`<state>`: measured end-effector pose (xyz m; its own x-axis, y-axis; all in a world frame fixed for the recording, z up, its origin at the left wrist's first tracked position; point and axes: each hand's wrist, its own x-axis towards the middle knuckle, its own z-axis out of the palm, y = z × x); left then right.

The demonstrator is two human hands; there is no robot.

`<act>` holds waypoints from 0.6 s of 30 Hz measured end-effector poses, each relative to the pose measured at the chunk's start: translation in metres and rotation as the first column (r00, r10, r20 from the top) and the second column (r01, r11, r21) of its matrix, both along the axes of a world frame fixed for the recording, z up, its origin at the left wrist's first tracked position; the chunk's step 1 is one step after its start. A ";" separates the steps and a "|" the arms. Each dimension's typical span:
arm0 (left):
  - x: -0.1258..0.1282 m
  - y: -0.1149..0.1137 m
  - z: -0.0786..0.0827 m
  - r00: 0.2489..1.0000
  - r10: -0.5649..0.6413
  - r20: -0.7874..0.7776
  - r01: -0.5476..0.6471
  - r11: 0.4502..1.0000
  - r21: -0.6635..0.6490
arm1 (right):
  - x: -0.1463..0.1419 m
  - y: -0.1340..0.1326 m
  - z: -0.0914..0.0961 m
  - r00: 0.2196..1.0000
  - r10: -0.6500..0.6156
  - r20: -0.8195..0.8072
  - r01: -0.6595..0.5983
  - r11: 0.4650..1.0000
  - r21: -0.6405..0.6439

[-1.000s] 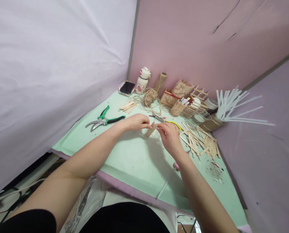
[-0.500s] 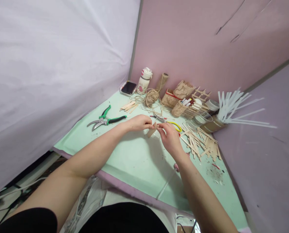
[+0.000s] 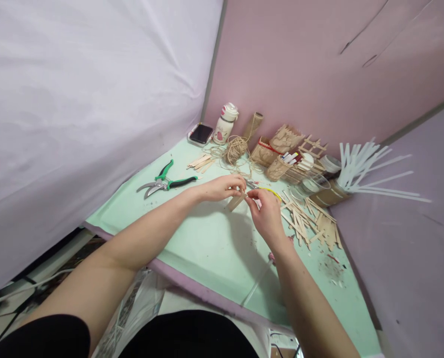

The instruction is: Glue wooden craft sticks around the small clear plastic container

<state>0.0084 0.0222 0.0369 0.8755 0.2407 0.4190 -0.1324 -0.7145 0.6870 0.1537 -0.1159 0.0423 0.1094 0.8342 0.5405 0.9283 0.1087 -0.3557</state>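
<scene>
I record one wooden piece (image 3: 235, 203) at frame centre. The right hand (image 3: 266, 211) has its grip clamped on it; the left hand (image 3: 224, 188) meets its top, closure I cannot tell. One pair of shears (image 3: 163, 184) lies centre-left.

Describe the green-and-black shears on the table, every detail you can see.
The shears have two curved silvery blades, metal by their look, standing apart. One handle shows mostly green, the other mostly black with green near the pivot; the coating could be plastic or rubber. They lie open on the pale green tabletop, handles spread, blades toward its left edge, left of the person's left hand. Neither that hand nor the right hand touches them.
</scene>
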 end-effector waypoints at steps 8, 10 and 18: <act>0.004 -0.004 -0.002 0.998 0.054 0.008 -0.055 0.998 0.044 | -0.002 0.004 -0.002 1.000 -0.012 0.007 0.012 1.000 0.001; 0.005 -0.004 -0.004 0.998 0.058 0.030 -0.059 0.997 0.051 | -0.002 0.004 -0.002 1.000 -0.017 0.008 0.017 1.000 -0.004; 0.009 -0.005 -0.008 0.994 0.080 0.073 -0.084 0.995 0.058 | -0.005 0.003 -0.001 1.000 -0.026 0.002 0.026 1.000 -0.016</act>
